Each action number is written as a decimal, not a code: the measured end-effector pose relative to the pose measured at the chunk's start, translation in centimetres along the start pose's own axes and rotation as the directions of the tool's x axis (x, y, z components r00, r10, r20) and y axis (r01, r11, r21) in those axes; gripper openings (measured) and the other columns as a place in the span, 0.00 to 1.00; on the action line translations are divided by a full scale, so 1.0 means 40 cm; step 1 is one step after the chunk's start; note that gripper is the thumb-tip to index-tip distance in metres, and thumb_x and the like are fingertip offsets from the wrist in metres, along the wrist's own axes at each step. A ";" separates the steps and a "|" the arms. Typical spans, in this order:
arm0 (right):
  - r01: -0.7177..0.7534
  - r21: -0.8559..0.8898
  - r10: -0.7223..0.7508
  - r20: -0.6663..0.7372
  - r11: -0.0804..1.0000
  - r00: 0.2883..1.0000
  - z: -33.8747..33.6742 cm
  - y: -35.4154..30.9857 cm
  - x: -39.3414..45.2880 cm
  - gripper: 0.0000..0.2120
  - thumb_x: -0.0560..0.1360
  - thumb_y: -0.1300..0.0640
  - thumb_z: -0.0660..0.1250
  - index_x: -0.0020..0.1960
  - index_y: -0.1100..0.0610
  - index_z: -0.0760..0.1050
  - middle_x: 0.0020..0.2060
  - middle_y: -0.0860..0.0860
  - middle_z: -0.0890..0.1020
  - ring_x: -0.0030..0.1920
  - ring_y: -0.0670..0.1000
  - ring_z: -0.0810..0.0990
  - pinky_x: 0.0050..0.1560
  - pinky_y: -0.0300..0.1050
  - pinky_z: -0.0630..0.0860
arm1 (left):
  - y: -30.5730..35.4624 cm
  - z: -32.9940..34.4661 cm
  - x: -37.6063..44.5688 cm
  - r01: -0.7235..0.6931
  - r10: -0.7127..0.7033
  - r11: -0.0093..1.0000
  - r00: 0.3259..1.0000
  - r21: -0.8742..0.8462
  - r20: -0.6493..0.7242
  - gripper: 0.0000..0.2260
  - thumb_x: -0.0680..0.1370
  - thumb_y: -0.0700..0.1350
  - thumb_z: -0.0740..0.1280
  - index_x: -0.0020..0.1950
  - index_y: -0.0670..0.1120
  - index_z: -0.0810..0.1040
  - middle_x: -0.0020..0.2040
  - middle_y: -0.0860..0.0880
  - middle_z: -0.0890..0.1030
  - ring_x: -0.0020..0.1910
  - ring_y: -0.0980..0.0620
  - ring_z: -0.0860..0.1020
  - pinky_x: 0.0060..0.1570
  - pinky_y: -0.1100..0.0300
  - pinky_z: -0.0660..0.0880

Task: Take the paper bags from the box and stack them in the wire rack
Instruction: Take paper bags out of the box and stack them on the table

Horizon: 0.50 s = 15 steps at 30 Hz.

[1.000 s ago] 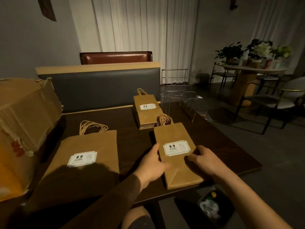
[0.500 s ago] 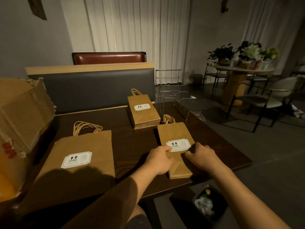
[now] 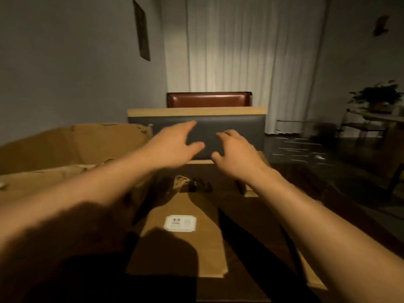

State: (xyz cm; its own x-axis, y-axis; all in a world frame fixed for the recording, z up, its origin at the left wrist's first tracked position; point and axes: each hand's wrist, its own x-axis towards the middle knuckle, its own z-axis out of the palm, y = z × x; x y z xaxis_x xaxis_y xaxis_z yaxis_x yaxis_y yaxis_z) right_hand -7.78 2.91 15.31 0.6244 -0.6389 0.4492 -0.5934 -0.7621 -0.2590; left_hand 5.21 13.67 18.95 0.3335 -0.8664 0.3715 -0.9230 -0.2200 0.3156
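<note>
Both hands lifted off small bag since earlier frame. Head view: left hand (image 3: 172, 145), right hand (image 3: 235, 149) in air, fingers spread, empty. Large paper bag (image 3: 181, 239) flat at 6 o'clock; cardboard box (image 3: 72, 147) at 9; wire rack (image 3: 299, 145) at 3, blurred.

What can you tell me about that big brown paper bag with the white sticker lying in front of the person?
The large paper bag is plain brown kraft paper and lies flat on the dark table, its twisted paper-cord handles pointing away from the person. A white label with small dark print, too blurred to read, sits on its upper face. A shadow covers its near left part. It lies beside the cardboard box, and neither hand touches it; both arms pass above it.
</note>
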 end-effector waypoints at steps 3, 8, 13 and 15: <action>0.173 0.088 -0.174 0.001 0.981 0.985 0.005 -0.167 0.109 0.26 0.79 0.50 0.64 0.74 0.56 0.68 0.71 0.55 0.70 0.69 0.58 0.72 0.67 0.55 0.72 | -0.150 -0.156 0.015 0.092 -0.084 0.986 0.994 0.137 -0.069 0.28 0.80 0.55 0.66 0.78 0.51 0.63 0.75 0.48 0.71 0.72 0.46 0.70 0.69 0.52 0.67; 0.337 0.171 -0.355 0.087 0.926 0.931 0.073 -0.425 0.300 0.19 0.79 0.52 0.65 0.69 0.56 0.75 0.64 0.54 0.79 0.63 0.56 0.77 0.63 0.51 0.76 | -0.458 -0.323 0.019 0.309 -0.316 0.911 0.949 0.275 -0.018 0.29 0.79 0.52 0.69 0.78 0.50 0.64 0.71 0.47 0.75 0.66 0.45 0.76 0.64 0.51 0.73; 0.360 0.090 -0.358 0.467 0.929 0.809 0.242 -0.574 0.481 0.16 0.79 0.53 0.67 0.65 0.56 0.77 0.59 0.52 0.80 0.58 0.54 0.79 0.60 0.52 0.78 | -0.734 -0.292 0.084 0.531 -0.593 0.800 0.768 0.279 0.242 0.31 0.80 0.41 0.68 0.80 0.44 0.58 0.62 0.43 0.78 0.48 0.47 0.78 0.39 0.58 0.81; 0.338 0.023 -0.275 0.635 0.941 0.722 0.327 -0.598 0.545 0.17 0.79 0.53 0.67 0.67 0.57 0.75 0.59 0.54 0.79 0.58 0.56 0.79 0.57 0.52 0.80 | -0.809 -0.251 0.119 0.528 -0.652 0.757 0.656 0.386 0.381 0.28 0.82 0.41 0.65 0.79 0.41 0.59 0.64 0.42 0.77 0.44 0.51 0.76 0.36 0.65 0.78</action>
State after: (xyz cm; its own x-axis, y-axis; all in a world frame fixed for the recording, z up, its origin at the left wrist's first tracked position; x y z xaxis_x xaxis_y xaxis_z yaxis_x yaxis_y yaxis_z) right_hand 26.65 5.84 20.11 0.9364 -0.3182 -0.1479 -0.3355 -0.9354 -0.1114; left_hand 38.60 21.16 19.30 0.7471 -0.5958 -0.2946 -0.5965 -0.7966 0.0983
